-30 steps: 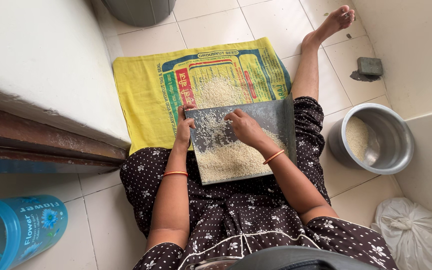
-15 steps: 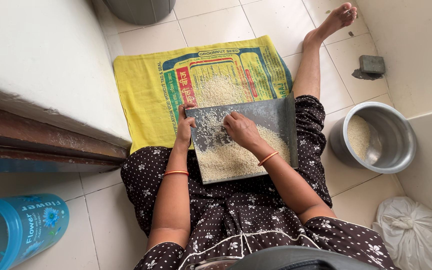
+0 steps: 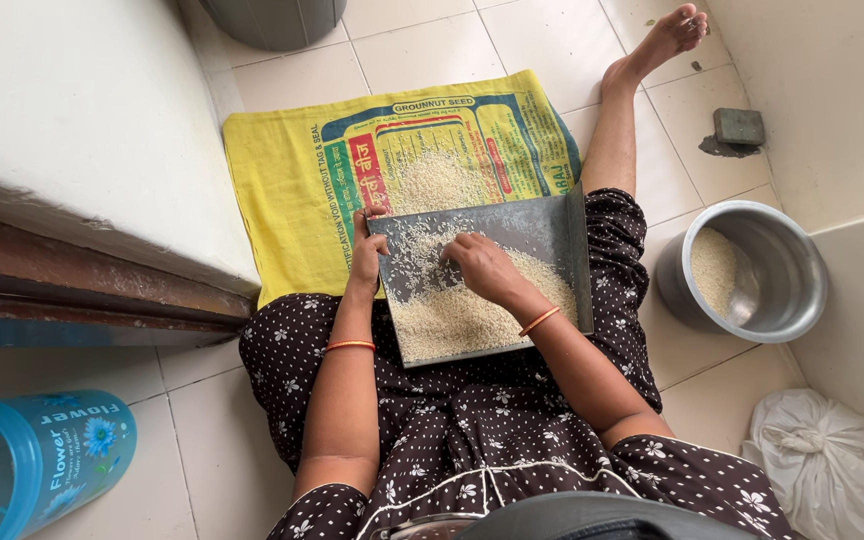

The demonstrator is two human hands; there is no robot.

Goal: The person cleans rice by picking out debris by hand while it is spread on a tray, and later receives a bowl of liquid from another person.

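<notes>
Squarely on the lap lies the tray of rice, long axis running away toward the sack. Left hand grips its far-left corner; right hand, fingers spread loose, rests in the grain at centre, nearer the pot. A ledge crowds the left.

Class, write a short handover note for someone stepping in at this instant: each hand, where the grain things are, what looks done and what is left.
Left hand grips the far left corner of the flat metal tray on the lap.
Right hand lies spread on the grain in the tray.
Done: a small pile of grain lies on the yellow sack; the steel pot holds some grain.
Left: most of the tray's grain lies heaped at its near end.
</notes>
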